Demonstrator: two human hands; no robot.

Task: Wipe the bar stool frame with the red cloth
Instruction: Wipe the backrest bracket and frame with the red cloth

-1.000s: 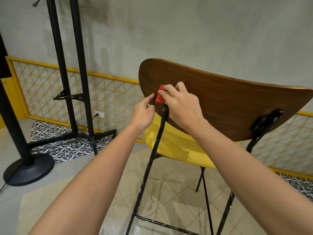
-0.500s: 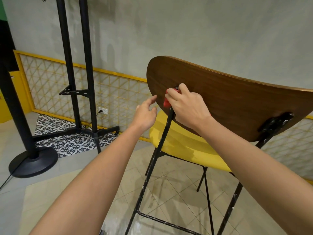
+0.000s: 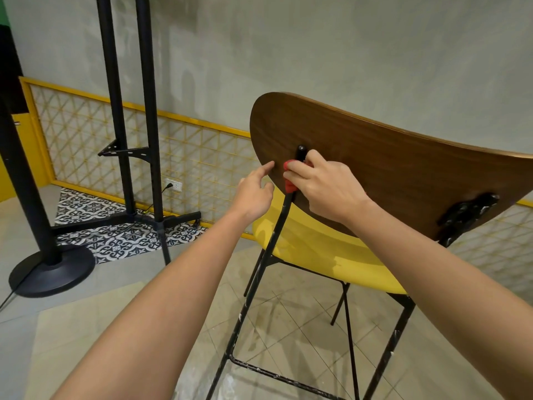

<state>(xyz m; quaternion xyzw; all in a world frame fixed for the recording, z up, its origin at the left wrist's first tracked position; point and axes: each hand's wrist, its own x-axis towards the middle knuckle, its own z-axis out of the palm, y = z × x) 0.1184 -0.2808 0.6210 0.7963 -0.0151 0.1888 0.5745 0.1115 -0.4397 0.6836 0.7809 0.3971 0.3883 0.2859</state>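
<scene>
Bar stool frame: black metal, paint-flecked, upright on tiled floor. Left hand beside backrest, fingers apart, empty, likely poised to steady. Right hand, fingers clamped on red cloth, wrapped around upright post for wiping.

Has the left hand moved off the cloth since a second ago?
Yes. The left hand has let go and drawn left of the frame post; only the right hand holds the red cloth there.
</scene>
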